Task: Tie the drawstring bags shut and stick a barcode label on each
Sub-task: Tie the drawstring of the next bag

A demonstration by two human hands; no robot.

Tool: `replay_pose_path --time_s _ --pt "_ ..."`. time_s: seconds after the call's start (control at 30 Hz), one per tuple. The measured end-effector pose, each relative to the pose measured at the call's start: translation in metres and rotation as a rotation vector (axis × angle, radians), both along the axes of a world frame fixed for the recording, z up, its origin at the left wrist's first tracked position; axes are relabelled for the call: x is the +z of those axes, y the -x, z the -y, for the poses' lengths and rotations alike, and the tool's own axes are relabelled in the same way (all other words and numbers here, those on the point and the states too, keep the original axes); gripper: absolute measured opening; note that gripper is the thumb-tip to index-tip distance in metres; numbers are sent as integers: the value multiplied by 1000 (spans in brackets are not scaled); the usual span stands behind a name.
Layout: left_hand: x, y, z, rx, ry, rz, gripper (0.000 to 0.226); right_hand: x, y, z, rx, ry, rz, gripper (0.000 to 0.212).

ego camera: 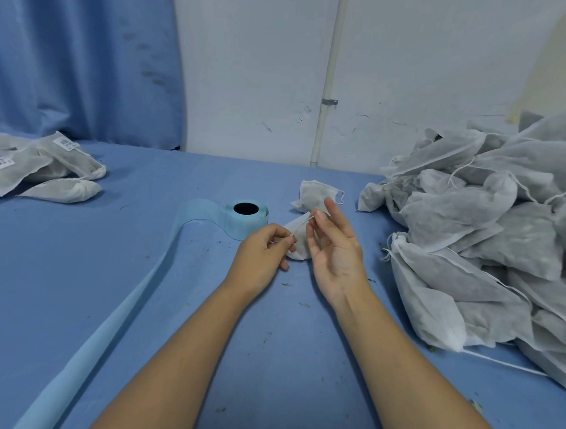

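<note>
Both forearms reach forward over the blue table [75, 269]. The left hand [264, 254] is knuckles up, and its thumb and first finger pinch one end of a thin white string [303, 226]. The right hand [335, 253] shows its palm and pinches the other end, with its other fingers loosely spread. The string runs tight between the two hands, just above a small white bag [301, 246] lying behind the fingers. A second bag [315, 194] lies beyond. A roll of labels [247, 217] stands just left. A pile of bags [486, 241] with a dark filling is at the right, and labelled bags [41, 169] are at the far left.
</note>
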State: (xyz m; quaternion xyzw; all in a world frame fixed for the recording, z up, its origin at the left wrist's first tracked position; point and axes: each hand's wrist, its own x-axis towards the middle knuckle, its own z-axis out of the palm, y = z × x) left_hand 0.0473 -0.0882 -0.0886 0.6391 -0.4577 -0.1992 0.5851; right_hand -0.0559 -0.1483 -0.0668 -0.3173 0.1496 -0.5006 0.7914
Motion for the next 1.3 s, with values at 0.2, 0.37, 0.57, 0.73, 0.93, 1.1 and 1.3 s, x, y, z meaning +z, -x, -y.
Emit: replay_pose_path --time_s 0.2,0.37,0.57,0.73,0.93,1.1,1.3 --pt "0 1 0 33 20 98 10 1 2 -1 19 18 -39 27" --pt "-1 3 -4 89 -26 465 46 7 3 -4 118 -46 7 33" --pt "-2 -3 -3 320 75 724 28 10 1 -8 229 -102 90 35" --pt "11 -1 -5 245 258 267 18 8 4 -5 270 -162 171 35" --pt "30 10 -8 381 457 2 27 6 1 -3 154 -65 -62 18" --pt "38 4 -7 496 498 -160 17 -2 -5 -7 18 125 -419 8" --pt "38 -6 0 489 366 -509 29 -3 -9 -10 36 113 -473 3"
